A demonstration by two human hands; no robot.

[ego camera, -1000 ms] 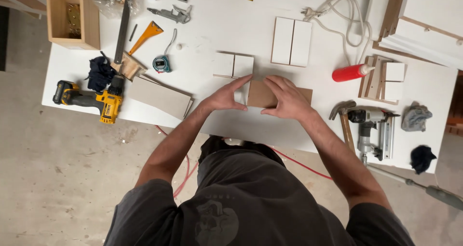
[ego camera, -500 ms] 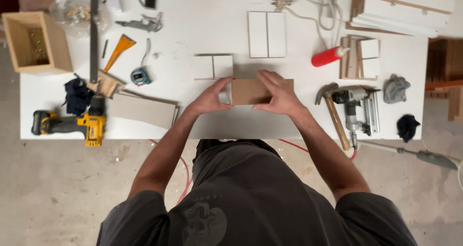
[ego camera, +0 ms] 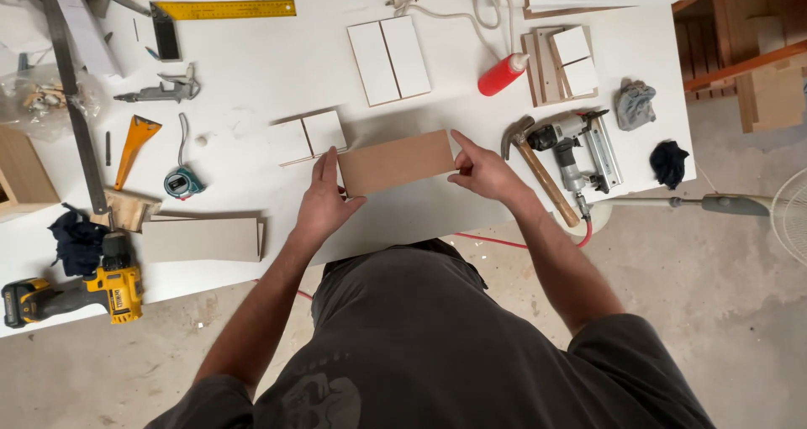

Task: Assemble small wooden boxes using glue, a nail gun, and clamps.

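A clear plastic bag (ego camera: 50,101) of small wooden pieces lies at the white table's (ego camera: 252,59) left edge. No labels, signs or screens show.

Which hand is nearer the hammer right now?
Right. The right hand holds the brown board's right end, just left of the hammer. The left hand grips the board's left end, farther away.
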